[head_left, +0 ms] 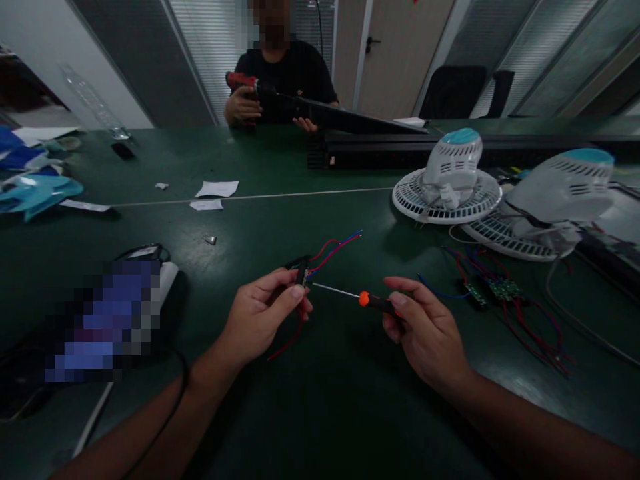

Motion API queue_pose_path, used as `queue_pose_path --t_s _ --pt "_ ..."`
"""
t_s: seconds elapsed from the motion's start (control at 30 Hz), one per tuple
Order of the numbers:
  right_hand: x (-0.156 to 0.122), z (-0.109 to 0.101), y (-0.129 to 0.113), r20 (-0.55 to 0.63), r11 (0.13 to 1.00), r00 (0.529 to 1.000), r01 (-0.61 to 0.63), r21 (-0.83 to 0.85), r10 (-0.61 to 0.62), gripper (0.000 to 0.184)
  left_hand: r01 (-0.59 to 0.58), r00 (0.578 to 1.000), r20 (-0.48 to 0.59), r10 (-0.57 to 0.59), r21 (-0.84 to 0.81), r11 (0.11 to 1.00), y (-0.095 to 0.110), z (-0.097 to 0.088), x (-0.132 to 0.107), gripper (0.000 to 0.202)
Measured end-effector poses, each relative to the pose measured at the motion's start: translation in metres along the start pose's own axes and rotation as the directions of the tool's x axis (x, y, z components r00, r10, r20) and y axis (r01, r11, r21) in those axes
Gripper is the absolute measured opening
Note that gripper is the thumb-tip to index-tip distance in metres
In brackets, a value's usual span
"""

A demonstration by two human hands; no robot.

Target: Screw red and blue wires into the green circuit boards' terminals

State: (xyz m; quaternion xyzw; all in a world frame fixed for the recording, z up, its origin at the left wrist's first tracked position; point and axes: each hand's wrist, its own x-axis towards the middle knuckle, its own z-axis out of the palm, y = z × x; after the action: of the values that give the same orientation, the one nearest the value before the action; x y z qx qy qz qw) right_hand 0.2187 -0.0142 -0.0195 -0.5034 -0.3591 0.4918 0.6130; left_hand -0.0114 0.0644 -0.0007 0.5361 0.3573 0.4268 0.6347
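My left hand is closed, pinching a small black part with red and blue wires fanning out above it and a red wire hanging below. My right hand is closed on a small screwdriver with an orange and black handle. Its thin metal shaft points left and its tip touches the part in my left hand. Both hands hover just above the dark green table.
Two white fan housings lie at the right, with small circuit boards and loose wires beside them. Paper scraps lie mid-table. Across the table a person holds a red power tool against a long black panel.
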Motion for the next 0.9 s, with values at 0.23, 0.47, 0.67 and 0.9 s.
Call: queue_pose_path --t_s 0.23,0.47,0.67,0.9 --pt "0.002 0.002 0.003 -0.011 0.995 0.995 0.095 0.027 -0.095 0.021 0.008 1.0 -0.008 -0.008 -0.012 1.0 0.0 0.0 0.002 0.014" --pt "0.001 0.004 -0.002 -0.029 0.996 0.997 0.079 0.028 -0.078 0.021 0.024 1.0 -0.01 -0.024 0.008 1.0 0.004 0.002 0.0 0.013" --pt "-0.002 0.006 -0.008 -0.053 0.998 0.998 -0.046 -0.03 0.045 0.027 0.018 1.0 -0.015 -0.018 0.027 0.999 0.002 0.0 -0.001 0.014" --pt "0.0 0.005 -0.005 -0.103 0.998 0.994 -0.046 -0.037 0.042 0.023 0.016 1.0 -0.005 -0.016 0.041 0.999 0.002 0.001 -0.002 0.014"
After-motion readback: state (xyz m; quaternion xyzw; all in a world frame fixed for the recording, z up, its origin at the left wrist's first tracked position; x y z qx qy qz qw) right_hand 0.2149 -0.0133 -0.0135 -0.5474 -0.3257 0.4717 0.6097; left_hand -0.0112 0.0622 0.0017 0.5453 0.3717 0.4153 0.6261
